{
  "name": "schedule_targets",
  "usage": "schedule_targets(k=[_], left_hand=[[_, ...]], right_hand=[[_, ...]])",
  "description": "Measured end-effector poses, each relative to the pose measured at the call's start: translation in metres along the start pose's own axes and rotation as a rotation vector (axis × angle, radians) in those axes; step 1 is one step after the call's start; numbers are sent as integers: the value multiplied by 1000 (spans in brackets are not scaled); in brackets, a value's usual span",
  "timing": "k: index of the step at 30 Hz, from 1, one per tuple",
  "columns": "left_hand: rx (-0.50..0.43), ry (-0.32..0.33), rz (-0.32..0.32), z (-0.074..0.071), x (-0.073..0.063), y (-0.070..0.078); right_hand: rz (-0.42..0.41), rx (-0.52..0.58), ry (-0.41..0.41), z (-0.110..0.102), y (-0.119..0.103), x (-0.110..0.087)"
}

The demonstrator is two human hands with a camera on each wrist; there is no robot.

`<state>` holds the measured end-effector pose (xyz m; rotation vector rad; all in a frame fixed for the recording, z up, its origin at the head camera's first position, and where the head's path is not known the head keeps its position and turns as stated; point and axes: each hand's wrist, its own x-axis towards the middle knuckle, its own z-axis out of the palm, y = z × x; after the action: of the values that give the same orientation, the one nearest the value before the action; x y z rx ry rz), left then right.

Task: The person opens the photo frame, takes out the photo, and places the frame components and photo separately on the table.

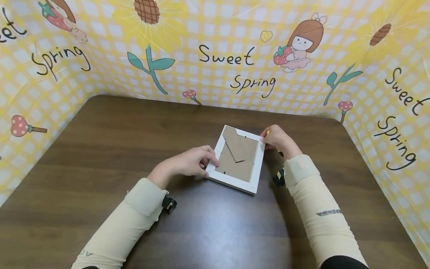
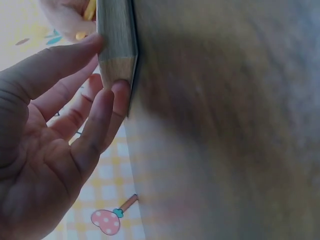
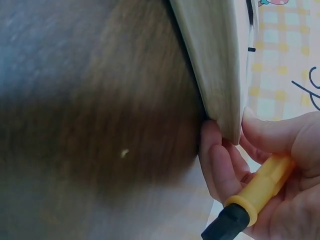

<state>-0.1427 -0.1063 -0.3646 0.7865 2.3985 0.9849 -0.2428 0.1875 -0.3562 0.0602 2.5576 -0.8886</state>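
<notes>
A white picture frame (image 1: 258, 164) lies back side up, its brown backing board (image 1: 244, 149) and folded stand showing. My left hand (image 1: 192, 161) grips the frame's near left corner, thumb on top and other fingers at the side and underneath. At the far right corner my right hand (image 1: 277, 138) pinches the frame between thumb and fingers. The same hand also keeps a yellow-handled tool with a black end (image 3: 262, 187) against its palm; the tool's working tip is hidden. In the left wrist view the frame's pale wooden side (image 2: 117, 35) is close up.
The brown wooden table (image 1: 111, 149) extends around the frame on all sides. A yellow checked cloth (image 1: 215, 67) with printed flowers and words stands along the table's back and sides. A tiny pale speck (image 3: 124, 153) shows in the right wrist view.
</notes>
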Motion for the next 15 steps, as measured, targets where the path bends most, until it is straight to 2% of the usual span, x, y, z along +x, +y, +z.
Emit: schedule_targets(k=[7,15], left_hand=[[-48,-6,5,-4,2,-7],[-28,-21,14,-7,1,-8]], right_hand=[[-10,-3,35,3,3,-3],[-23,0,36,6,3,-4]])
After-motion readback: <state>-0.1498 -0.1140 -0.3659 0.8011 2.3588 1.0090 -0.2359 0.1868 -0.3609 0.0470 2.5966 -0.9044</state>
